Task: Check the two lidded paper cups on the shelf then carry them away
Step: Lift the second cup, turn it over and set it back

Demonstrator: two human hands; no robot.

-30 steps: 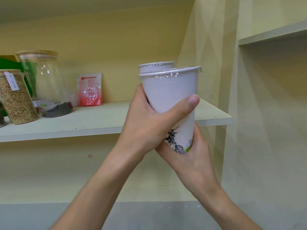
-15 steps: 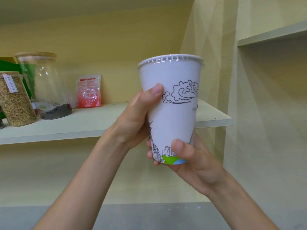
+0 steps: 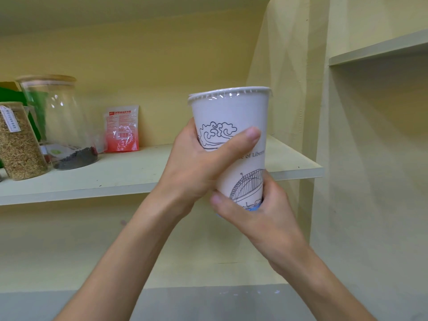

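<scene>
Two hands — left hand [image 3: 192, 167] at nine o'clock of the cup, right hand [image 3: 257, 212] at five. One paper cup [image 3: 234, 117] shows plainly; a second rim edge peeks behind it. Two glass jars — grain jar [image 3: 18, 144], clear jar [image 3: 62, 121]. One red packet [image 3: 122, 128]. Two shelf boards — shelf [image 3: 129, 174], upper shelf [image 3: 379, 48].

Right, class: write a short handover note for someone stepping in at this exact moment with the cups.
Left hand: gripping the front paper cup around its middle.
Right hand: holding the cup's base.
Second cup: only a sliver of lid shows behind the front one; which hand holds it cannot be told.
Done: both cups are off the shelf, held upright, lids on.
Left: finish checking, then carry them away.
</scene>
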